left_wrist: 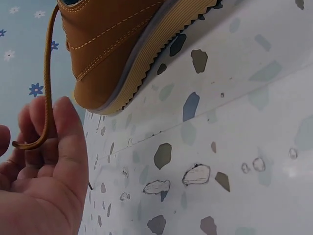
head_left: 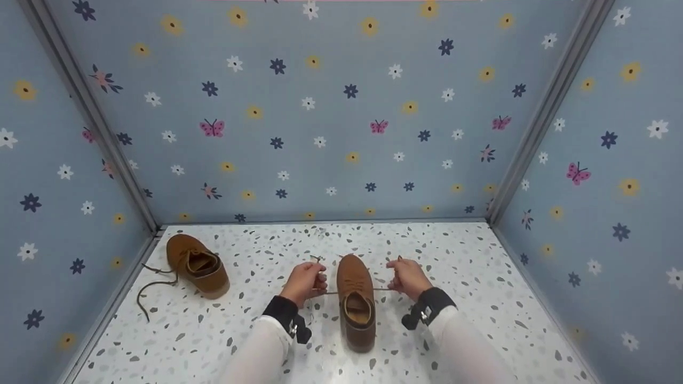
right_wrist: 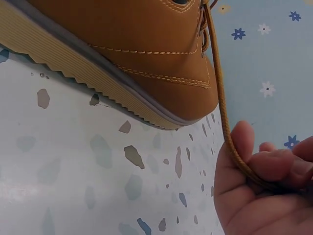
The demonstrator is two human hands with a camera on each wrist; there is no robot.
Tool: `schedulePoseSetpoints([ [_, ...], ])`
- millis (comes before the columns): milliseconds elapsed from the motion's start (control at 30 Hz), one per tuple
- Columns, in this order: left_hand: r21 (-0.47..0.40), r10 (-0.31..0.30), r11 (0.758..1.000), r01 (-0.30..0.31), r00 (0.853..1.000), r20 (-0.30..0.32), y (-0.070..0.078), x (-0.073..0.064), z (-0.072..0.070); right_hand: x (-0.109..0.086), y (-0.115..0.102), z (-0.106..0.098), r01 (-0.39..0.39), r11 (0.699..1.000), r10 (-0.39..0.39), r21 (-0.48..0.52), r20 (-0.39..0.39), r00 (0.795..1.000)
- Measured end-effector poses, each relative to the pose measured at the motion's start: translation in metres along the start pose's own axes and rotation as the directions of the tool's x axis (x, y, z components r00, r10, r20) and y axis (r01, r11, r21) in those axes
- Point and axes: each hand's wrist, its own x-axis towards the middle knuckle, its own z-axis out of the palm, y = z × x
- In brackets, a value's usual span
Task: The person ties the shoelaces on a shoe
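Note:
A brown lace-up shoe [head_left: 352, 269] stands upright on the speckled white surface, toe pointing away from me, between my two hands. To its left, my left hand [head_left: 305, 281] holds one end of the shoelace [left_wrist: 47, 83], which crosses its curled fingers. My right hand [head_left: 411, 277], on the other side, grips the opposite end of the shoelace [right_wrist: 220, 88] in bent fingers. Both lace ends stretch sideways from the shoe's eyelets. The wrist views show the shoe's stitched sides and ridged tan sole, with neither hand touching the shoe body.
Another brown shoe [head_left: 180, 248] stands at the far left, its loose laces [head_left: 140, 298] trailing over the speckled surface [head_left: 267, 245]. Blue flowered panels [head_left: 320, 122] with grey frame posts [head_left: 549, 106] enclose the back and both sides.

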Motion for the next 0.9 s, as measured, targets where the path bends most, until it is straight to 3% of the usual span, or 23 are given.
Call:
schedulePoseSetpoints([
  [133, 0.096, -0.037, 0.995, 0.034, 0.999, 0.032, 0.002, -0.001, -0.003, -0.001, -0.001, -0.001, 0.008, 1.000, -0.008, 0.004, 0.018, 1.000],
  [367, 0.271, -0.070, 0.962, 0.040, 0.992, 0.102, 0.005, -0.006, -0.008, -0.007, -0.002, -0.004, 0.076, 0.978, -0.061, -0.195, 0.085, 0.994],
  [633, 0.410, -0.165, 0.909, 0.076, 0.968, 0.188, 0.004, -0.013, -0.014, -0.009, -0.003, -0.007, 0.129, 0.901, -0.123, -0.415, 0.041, 0.992],
  [767, 0.416, -0.209, 0.905, 0.094, 0.948, 0.239, 0.002, -0.016, -0.015, -0.008, -0.003, -0.007, 0.152, 0.852, -0.163, -0.500, 0.023, 0.986],
  [900, 0.446, -0.184, 0.893, 0.057, 0.952, 0.246, 0.000, -0.017, -0.013, -0.009, -0.003, -0.008, 0.178, 0.799, -0.213, -0.574, 0.006, 0.977],
])
